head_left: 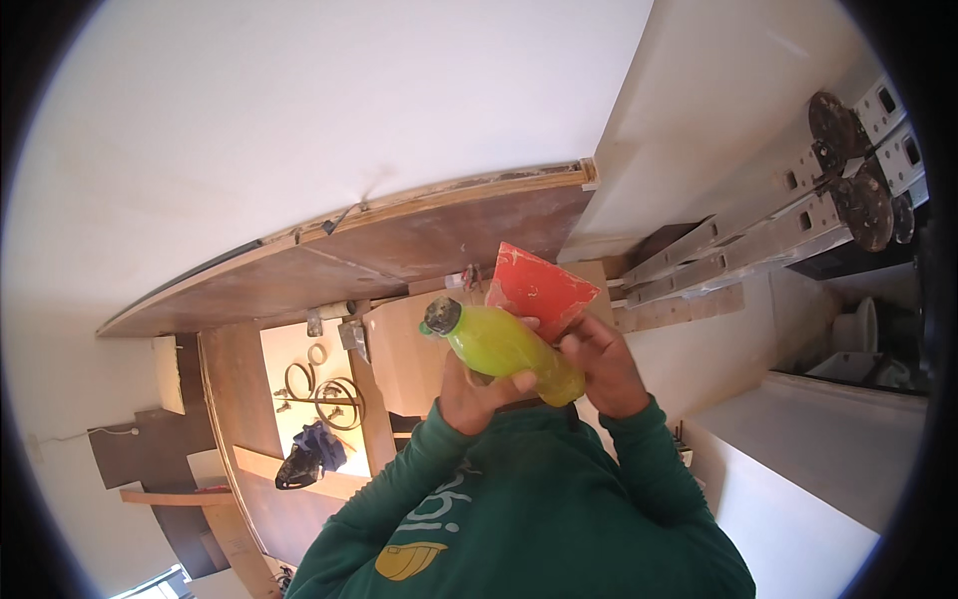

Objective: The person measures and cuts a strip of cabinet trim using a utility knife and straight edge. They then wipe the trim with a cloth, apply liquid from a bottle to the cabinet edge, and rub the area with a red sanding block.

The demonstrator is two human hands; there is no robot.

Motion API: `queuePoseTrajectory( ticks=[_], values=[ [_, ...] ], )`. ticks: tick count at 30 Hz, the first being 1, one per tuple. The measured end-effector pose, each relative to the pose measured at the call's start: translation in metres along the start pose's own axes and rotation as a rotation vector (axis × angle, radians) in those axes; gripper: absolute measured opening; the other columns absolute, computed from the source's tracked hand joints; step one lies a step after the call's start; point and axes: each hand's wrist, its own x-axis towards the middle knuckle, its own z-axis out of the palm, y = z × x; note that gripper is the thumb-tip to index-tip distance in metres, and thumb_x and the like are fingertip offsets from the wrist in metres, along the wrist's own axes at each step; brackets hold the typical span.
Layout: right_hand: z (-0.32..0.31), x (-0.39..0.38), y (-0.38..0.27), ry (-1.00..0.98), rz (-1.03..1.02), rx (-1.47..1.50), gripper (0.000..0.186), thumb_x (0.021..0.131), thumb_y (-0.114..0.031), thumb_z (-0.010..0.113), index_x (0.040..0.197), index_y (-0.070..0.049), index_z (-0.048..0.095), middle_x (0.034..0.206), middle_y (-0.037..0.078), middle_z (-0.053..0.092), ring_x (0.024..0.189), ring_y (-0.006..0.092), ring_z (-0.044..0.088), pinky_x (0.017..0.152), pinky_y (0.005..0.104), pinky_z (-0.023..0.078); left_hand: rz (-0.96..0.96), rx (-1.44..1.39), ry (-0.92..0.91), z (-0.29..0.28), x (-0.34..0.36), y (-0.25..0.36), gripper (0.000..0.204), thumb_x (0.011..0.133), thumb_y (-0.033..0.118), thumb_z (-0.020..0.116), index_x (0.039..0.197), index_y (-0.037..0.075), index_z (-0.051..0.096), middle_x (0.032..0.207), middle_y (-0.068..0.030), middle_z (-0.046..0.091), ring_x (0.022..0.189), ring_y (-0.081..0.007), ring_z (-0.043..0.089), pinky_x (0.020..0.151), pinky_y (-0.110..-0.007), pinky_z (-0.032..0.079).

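Note:
My left hand (467, 392) is wrapped round a plastic bottle (504, 344) of yellow-green liquid with a dirty dark cap, held tilted near my chest with the cap toward the upper left. My right hand (604, 364) grips a flat red trowel or scraper (539, 282) with chipped, pale-smeared edges, just above and behind the bottle. The fingers of my right hand lie close against the bottle, and I cannot tell whether they also grip it. The bottle partly hides the lower part of the red piece and some fingers.
A long wooden board (419, 240) runs along the white wall. At lower left lie coiled strips (337, 404), a dark blue cloth (317, 447) and loose planks (175, 496). Perforated metal beams (748, 245) with rusty discs stand at right, above a pale block (788, 459).

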Motion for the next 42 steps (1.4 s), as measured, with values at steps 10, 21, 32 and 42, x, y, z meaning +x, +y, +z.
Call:
queuePoseTrajectory(
  ticks=[10,21,32,42],
  values=[
    [-0.003,0.019,0.000,0.342,-0.241,-0.254,0.035,0.109,-0.027,0.066,0.131,-0.001,0.066,0.116,0.005,0.071,0.099,0.0140,0.070,0.086,0.0316,0.058,-0.092,0.111,-0.077,-0.005,-0.002,-0.007,0.068,0.086,0.012,0.088,0.143,-0.003,0.055,0.140,-0.0154,0.066,0.124,-0.0244,0.066,0.107,-0.041,0.054],
    [-0.097,-0.012,-0.127,0.460,-0.746,0.058,0.054,0.104,-0.020,0.068,0.153,-0.008,0.051,0.142,0.010,0.066,0.121,0.0274,0.071,0.103,0.0503,0.060,0.016,0.265,0.269,-0.081,-0.061,-0.009,0.060,0.086,0.010,0.088,0.137,-0.005,0.060,0.131,-0.0166,0.070,0.117,-0.0252,0.069,0.104,-0.041,0.056],
    [-0.065,0.066,-0.137,0.126,-0.801,-1.198,0.035,0.101,0.005,0.061,0.134,-0.005,0.068,0.129,0.009,0.071,0.108,0.0270,0.069,0.097,0.0382,0.058,-0.056,0.274,0.667,-0.104,-0.129,-0.053,0.056,0.087,0.014,0.085,0.134,-0.007,0.062,0.127,-0.0182,0.071,0.120,-0.0281,0.069,0.107,-0.042,0.054],
    [-0.087,0.138,-0.146,-0.041,-1.116,-1.799,0.055,0.076,0.018,0.064,0.126,-0.006,0.072,0.116,0.010,0.068,0.105,0.0340,0.062,0.090,0.0438,0.054,-0.063,0.294,0.726,-0.071,-0.128,-0.060,0.063,0.085,0.015,0.085,0.136,-0.002,0.052,0.125,-0.0194,0.069,0.120,-0.0315,0.068,0.107,-0.046,0.054]
  ],
)
